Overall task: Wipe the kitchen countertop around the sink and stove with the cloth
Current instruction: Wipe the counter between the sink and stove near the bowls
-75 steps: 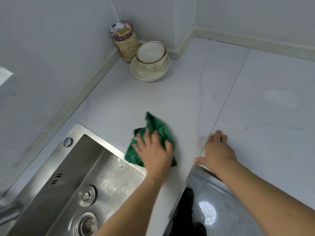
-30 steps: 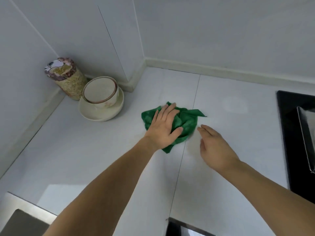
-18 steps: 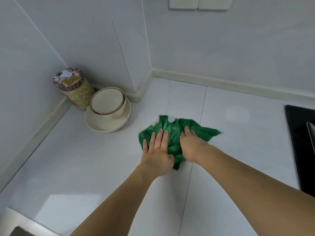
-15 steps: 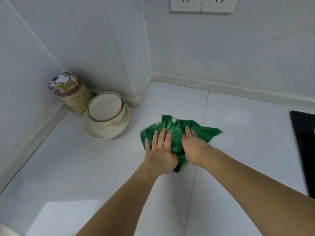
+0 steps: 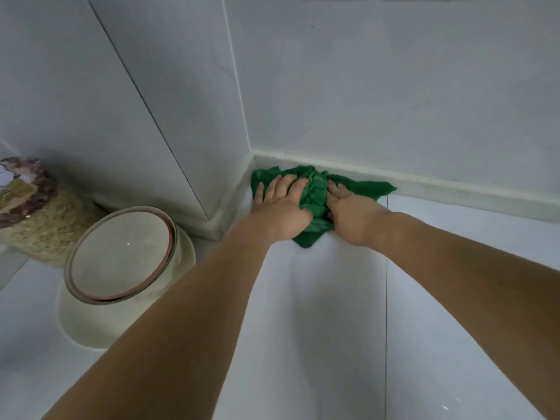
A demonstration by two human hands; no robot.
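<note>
A crumpled green cloth (image 5: 316,189) lies on the white countertop (image 5: 333,313), pushed into the back corner against the wall's skirting. My left hand (image 5: 281,204) presses flat on the cloth's left part with fingers straight. On the cloth's right part my right hand (image 5: 351,210) presses down, fingers extended. A ridge of cloth bunches up between the two hands. Sink and stove are out of view.
A cream bowl (image 5: 121,253) sits in a larger saucer-like dish (image 5: 91,325) at the left. Behind it stands a patterned cylindrical tin (image 5: 33,213) near the left wall. A protruding wall column (image 5: 181,116) meets the counter left of the cloth.
Both hands have pushed the cloth away from me, from the middle of the counter to the back corner by the wall. The view has moved closer and lower.
</note>
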